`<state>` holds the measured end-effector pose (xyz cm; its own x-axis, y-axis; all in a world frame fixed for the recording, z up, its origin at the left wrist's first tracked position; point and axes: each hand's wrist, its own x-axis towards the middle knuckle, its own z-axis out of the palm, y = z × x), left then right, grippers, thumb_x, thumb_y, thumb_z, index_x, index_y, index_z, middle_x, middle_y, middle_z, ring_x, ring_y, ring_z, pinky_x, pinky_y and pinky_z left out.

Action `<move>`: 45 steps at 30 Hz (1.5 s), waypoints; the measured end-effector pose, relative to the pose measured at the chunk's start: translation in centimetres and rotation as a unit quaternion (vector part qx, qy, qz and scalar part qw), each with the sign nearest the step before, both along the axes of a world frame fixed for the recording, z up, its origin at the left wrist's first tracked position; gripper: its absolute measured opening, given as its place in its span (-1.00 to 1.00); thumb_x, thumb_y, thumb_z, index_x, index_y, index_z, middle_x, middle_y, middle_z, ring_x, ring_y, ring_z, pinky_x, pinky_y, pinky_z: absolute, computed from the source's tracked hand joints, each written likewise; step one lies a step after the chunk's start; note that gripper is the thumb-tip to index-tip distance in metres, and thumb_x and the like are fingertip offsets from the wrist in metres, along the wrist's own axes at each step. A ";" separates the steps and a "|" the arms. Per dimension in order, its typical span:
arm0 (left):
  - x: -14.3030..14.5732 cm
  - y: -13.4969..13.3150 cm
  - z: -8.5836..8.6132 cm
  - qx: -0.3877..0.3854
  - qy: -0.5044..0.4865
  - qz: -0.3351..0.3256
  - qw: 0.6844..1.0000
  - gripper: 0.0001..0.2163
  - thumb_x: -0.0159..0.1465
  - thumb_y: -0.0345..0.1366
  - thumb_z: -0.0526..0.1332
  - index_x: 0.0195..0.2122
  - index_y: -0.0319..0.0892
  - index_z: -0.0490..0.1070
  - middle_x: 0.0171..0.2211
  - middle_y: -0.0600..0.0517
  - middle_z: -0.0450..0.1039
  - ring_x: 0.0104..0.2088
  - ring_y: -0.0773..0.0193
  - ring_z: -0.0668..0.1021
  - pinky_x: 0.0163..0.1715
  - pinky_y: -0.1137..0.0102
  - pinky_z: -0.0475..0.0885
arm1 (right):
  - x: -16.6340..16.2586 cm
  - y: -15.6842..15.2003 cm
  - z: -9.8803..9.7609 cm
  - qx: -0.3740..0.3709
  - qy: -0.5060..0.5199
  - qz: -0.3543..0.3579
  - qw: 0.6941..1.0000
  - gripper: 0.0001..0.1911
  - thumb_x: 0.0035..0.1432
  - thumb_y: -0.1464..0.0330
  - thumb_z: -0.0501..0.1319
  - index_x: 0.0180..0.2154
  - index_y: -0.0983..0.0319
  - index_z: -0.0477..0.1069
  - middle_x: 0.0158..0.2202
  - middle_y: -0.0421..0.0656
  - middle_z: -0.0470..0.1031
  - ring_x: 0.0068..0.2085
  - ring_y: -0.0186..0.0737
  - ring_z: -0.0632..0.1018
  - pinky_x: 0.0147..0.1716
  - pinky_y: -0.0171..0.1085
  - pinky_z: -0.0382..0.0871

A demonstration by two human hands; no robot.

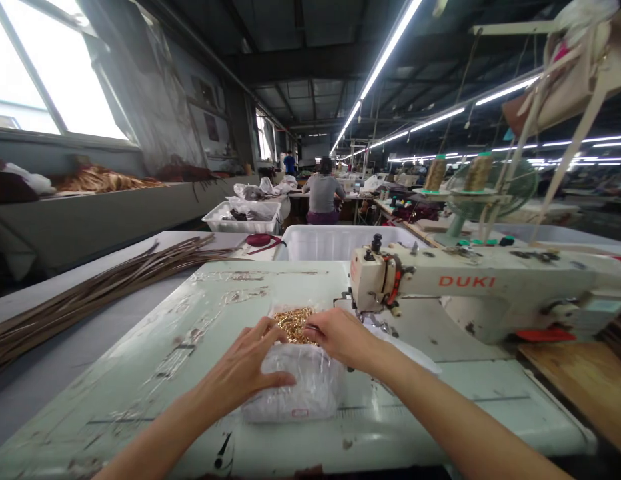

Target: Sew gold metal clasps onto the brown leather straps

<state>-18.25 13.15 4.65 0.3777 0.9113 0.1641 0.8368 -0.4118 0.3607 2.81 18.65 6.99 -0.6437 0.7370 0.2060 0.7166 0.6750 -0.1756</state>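
A clear plastic bag point(300, 387) lies on the pale green sewing table point(200, 320), its mouth open on a heap of small gold metal pieces point(293, 323). My left hand point(243, 370) rests on the bag's left side, thumb pressed on the plastic and fingers curled at the bag's mouth. My right hand point(340, 337) reaches in from the right, its fingers pinched at the edge of the gold pieces. What the pinch holds is too small to name.
A white DUKI sewing machine point(470, 287) stands just right of my hands. A bundle of long brown strips point(100, 287) lies on the grey table to the left. White plastic bins point(335, 241) sit behind. A seated person point(322, 193) works farther back. Thread cones point(477, 172) stand at the right.
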 end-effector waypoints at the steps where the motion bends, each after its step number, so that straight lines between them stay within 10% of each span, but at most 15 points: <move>1: 0.0 -0.1 0.0 0.005 0.006 0.009 1.000 -0.59 0.08 0.08 0.22 -0.15 -0.05 0.30 -0.07 0.01 0.24 -0.16 0.10 0.39 -0.13 0.25 0.29 | -0.1 0.4 0.0 -0.017 -0.015 0.012 1.000 -0.73 0.23 0.26 0.05 -0.40 0.19 0.46 -0.46 -0.17 0.50 -0.41 -0.27 0.49 -0.47 -0.37 0.16; 8: -1.0 -0.8 0.3 -0.032 -0.006 -0.001 0.999 -0.79 0.24 -0.07 0.12 -0.24 -0.08 0.29 -0.01 0.01 0.19 -0.10 0.15 0.41 -0.09 0.29 0.30 | -0.2 3.3 0.1 -0.192 -0.080 0.090 0.974 -0.74 -0.08 0.13 0.29 -0.43 0.19 0.54 -0.56 -0.23 0.50 -0.51 -0.34 0.44 -0.57 -0.42 0.14; 14: -0.7 0.3 -0.4 0.025 0.004 -0.018 1.000 -0.78 0.34 -0.19 -0.05 -0.29 -0.10 0.33 -0.13 0.00 0.36 -0.10 0.16 0.42 -0.05 0.29 0.25 | -1.6 2.2 0.7 -0.106 -0.196 0.088 0.971 -0.84 -0.20 0.32 0.31 -0.48 0.24 0.53 -0.51 -0.14 0.52 -0.47 -0.24 0.48 -0.59 -0.38 0.14; 20: 0.5 1.9 0.4 -0.005 -0.014 0.059 0.998 -0.83 0.24 -0.13 0.12 -0.24 -0.09 0.34 -0.33 0.06 0.44 -0.27 0.15 0.46 -0.27 0.34 0.28 | -1.2 1.1 -0.9 -0.061 -0.102 -0.036 0.992 -0.83 -0.19 0.29 0.28 -0.46 0.21 0.53 -0.50 -0.10 0.54 -0.44 -0.16 0.52 -0.55 -0.36 0.19; 27: 0.5 3.7 0.8 -0.005 -0.035 -0.012 0.999 -0.77 0.10 -0.20 0.25 -0.20 -0.04 0.47 -0.19 0.05 0.48 -0.14 0.11 0.46 -0.16 0.37 0.27 | -1.4 1.9 0.8 0.012 -0.008 -0.056 0.998 -0.83 0.00 0.35 0.14 -0.42 0.22 0.52 -0.53 -0.12 0.51 -0.46 -0.21 0.50 -0.51 -0.36 0.17; 37: -1.0 3.3 -1.1 -0.016 -0.139 0.063 0.988 -0.83 0.17 -0.19 0.14 -0.34 -0.08 0.50 -0.38 0.10 0.48 -0.38 0.24 0.44 -0.37 0.46 0.28 | 1.4 3.6 0.4 -0.267 0.156 0.043 0.950 -0.50 -0.15 0.19 0.36 -0.12 0.23 0.45 -0.43 -0.22 0.51 -0.45 -0.30 0.49 -0.46 -0.39 0.26; 45: -1.0 3.6 -1.1 -0.041 -0.197 0.041 0.979 -0.80 0.20 -0.20 0.14 -0.25 -0.13 0.49 -0.38 0.11 0.50 -0.35 0.24 0.48 -0.36 0.47 0.32 | 1.7 3.4 -0.4 -0.248 0.272 0.065 0.927 -0.55 -0.16 0.23 0.38 -0.19 0.26 0.45 -0.46 -0.27 0.42 -0.46 -0.37 0.39 -0.46 -0.41 0.21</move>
